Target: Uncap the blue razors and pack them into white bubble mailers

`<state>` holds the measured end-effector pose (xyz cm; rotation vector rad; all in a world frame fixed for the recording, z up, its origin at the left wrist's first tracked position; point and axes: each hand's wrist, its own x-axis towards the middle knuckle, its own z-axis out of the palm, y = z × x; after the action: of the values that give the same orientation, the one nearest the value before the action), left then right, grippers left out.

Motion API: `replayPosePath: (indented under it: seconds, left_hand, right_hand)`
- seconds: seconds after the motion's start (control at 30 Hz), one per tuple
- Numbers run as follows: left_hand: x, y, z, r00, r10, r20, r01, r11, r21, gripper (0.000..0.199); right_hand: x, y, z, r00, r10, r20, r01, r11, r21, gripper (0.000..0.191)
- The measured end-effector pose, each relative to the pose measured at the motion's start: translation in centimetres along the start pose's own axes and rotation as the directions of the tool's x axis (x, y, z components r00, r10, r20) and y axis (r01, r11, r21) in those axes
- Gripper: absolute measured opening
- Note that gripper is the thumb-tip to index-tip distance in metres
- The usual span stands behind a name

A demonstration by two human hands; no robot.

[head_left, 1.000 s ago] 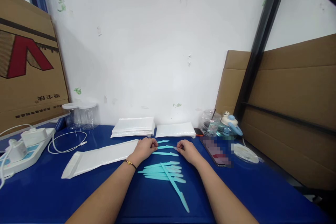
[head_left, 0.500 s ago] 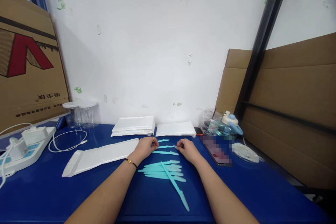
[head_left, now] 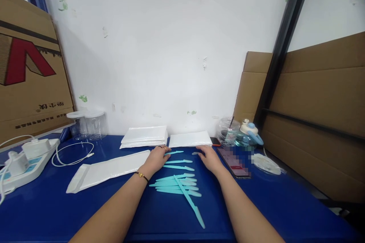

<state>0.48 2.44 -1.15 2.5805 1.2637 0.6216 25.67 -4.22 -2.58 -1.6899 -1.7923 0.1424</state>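
My left hand has its fingertips closed around the handle end of a turquoise eyebrow razor, the farthest one on the table. My right hand is open, thumb and index finger apart beside a small translucent cap. That cap lies in line with the farthest razor, with a gap between them. Just nearer, two more razors lie side by side with caps on their tips. Below these is a pile of several capped razors, with one razor slanting across it.
A white padded mailer lies left of my hand; more mailers are stacked by the wall. A phone, a cup and a blue-handled bottle stand right. A power strip and lidded jars are left.
My right hand has moved from the second razor's tip up toward the loose cap, and its fingers have opened. My left hand has shifted slightly away, to the farthest razor.
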Motion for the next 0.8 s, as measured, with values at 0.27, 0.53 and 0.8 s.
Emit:
replayPosePath:
  seconds: [0.27, 0.53, 0.8]
  left_hand:
    - [0.1, 0.0, 0.2, 0.994, -0.108, 0.029, 0.106, 0.992, 0.073, 0.011]
    - [0.2, -0.1, 0.2, 0.990, -0.137, 0.045, 0.136, 0.990, 0.024, 0.007]
    - [0.1, 0.7, 0.5, 0.997, -0.069, 0.045, 0.069, 0.998, -0.011, 0.009]
  right_hand:
    - [0.0, -0.4, 1.3, 0.998, 0.014, 0.059, -0.008, 0.996, -0.094, 0.015]
    - [-0.1, -0.7, 1.4, 0.995, -0.035, 0.092, 0.034, 0.999, 0.016, 0.015]
    - [-0.1, -1.3, 1.8, 0.991, -0.082, 0.102, 0.074, 0.994, 0.083, 0.015]
